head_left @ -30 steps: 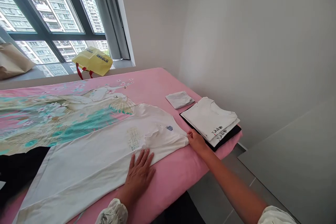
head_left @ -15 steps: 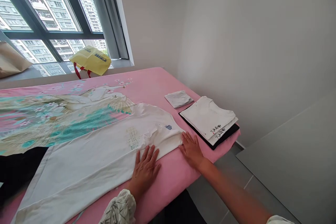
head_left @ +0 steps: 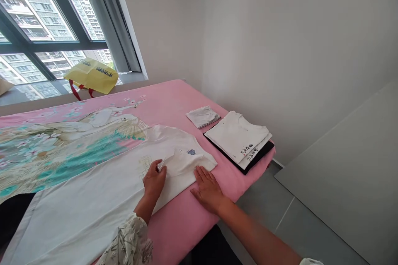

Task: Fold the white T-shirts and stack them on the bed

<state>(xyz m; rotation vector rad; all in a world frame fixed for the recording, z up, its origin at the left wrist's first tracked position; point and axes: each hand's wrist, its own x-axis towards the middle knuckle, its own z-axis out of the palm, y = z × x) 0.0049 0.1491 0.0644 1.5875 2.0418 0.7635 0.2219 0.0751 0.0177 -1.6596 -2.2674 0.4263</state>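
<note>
A white T-shirt (head_left: 93,190) lies spread over the bed, its sleeve toward the right and a small blue emblem near the collar. My left hand (head_left: 154,180) is closed, pinching a fold of the shirt's fabric near the faint printed patch on it. Flat on the shirt's edge by the sleeve rests my right hand (head_left: 207,186), fingers stretched out. Just beyond it lies a stack of folded shirts (head_left: 239,134), white ones with black lettering on top of a black one.
A small folded white cloth (head_left: 203,116) sits behind the stack. Pink patterned bedding (head_left: 169,95) covers the bed, with a black cloth (head_left: 15,215) at the left. On the windowsill stands a yellow bag (head_left: 93,76) with red handles. A wall (head_left: 280,41) rises at the right.
My left hand has gone from lying flat to pinching the shirt fabric, farther up and left. My right hand has shifted slightly left. The view has turned a little to the right.
</note>
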